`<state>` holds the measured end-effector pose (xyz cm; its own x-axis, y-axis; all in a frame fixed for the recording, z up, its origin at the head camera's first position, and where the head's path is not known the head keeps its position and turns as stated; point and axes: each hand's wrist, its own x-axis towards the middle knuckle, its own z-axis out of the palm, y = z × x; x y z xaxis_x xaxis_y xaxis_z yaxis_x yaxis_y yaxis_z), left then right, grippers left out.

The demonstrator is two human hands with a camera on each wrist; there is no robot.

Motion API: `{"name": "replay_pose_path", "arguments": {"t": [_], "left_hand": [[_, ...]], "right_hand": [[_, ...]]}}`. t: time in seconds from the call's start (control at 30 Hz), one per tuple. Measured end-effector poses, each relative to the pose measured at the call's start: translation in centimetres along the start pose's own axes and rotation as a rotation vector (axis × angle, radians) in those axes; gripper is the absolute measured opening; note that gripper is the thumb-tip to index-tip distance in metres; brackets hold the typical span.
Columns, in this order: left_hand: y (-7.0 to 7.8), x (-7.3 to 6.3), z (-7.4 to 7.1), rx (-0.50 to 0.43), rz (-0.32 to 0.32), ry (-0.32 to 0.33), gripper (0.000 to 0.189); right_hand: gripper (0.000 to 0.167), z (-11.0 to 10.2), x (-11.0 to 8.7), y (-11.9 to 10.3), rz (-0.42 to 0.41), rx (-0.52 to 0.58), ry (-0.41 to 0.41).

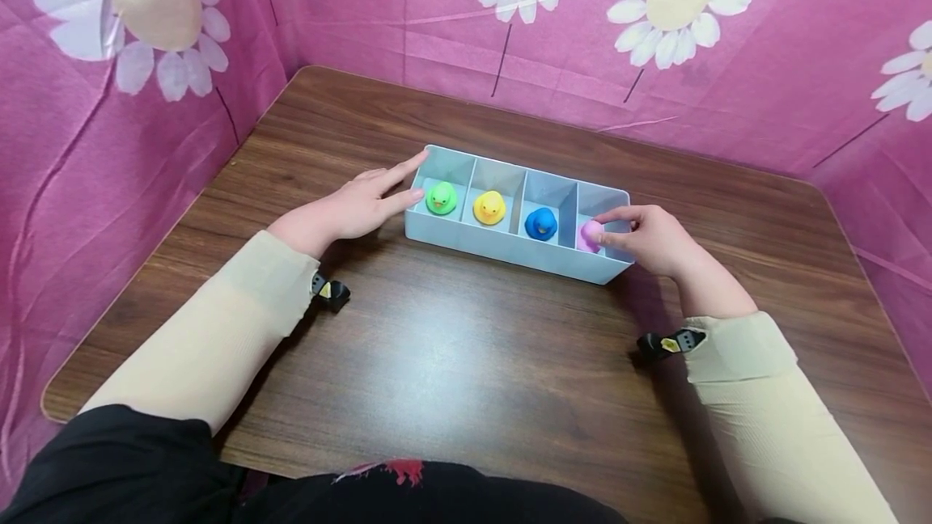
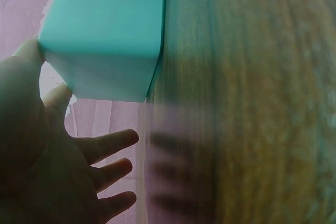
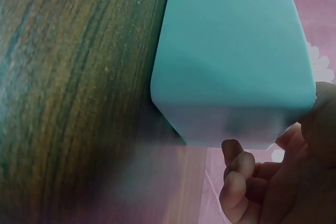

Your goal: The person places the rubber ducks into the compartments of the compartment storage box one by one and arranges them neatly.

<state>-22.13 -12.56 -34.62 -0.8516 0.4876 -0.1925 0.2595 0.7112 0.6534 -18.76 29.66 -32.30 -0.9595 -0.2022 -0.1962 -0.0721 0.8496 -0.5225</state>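
A pale blue divided box [image 1: 510, 255] stands on the table with its compartments in a row. From left to right sit a green rubber duck [image 1: 441, 199], a yellow rubber duck [image 1: 489, 208], a blue rubber duck [image 1: 541, 224] and a pink rubber duck [image 1: 590, 236], one in each compartment. My left hand [image 1: 357, 204] touches the box's left end with thumb and forefinger; its other fingers spread out straight in the left wrist view. With thumb and forefinger, my right hand [image 1: 651, 241] pinches the pink duck in the rightmost compartment. Its remaining fingers curl outside the box in the right wrist view.
The brown wooden table [image 1: 408, 378] carries the box near its middle. Behind and beside it hangs a pink cloth [image 1: 349, 14] with large white flowers. A black wrist camera [image 1: 331, 293] is strapped at the left sleeve, another camera [image 1: 666, 344] at the right.
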Motion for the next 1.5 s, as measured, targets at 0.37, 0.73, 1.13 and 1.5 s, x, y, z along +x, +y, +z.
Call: {"name": "replay_pose_path", "arguments": {"t": [0.37,0.73,1.13,1.5], "left_hand": [[0.0,0.0,-0.1,0.011,-0.005,0.000,0.065],[0.0,-0.1,-0.1,0.007,-0.002,-0.003,0.065],[0.0,0.0,-0.1,-0.001,-0.002,-0.008,0.065],[-0.2,0.2,0.0,0.010,0.007,0.002,0.065]], "right_hand": [[0.051,-0.2,0.2,-0.4,0.007,0.020,-0.091],[0.047,-0.2,-0.2,-1.3,0.012,-0.109,0.038],[0.038,0.2,-0.2,-1.2,0.039,-0.091,0.044],[0.048,0.2,-0.1,-1.1,0.047,-0.057,0.024]]}}
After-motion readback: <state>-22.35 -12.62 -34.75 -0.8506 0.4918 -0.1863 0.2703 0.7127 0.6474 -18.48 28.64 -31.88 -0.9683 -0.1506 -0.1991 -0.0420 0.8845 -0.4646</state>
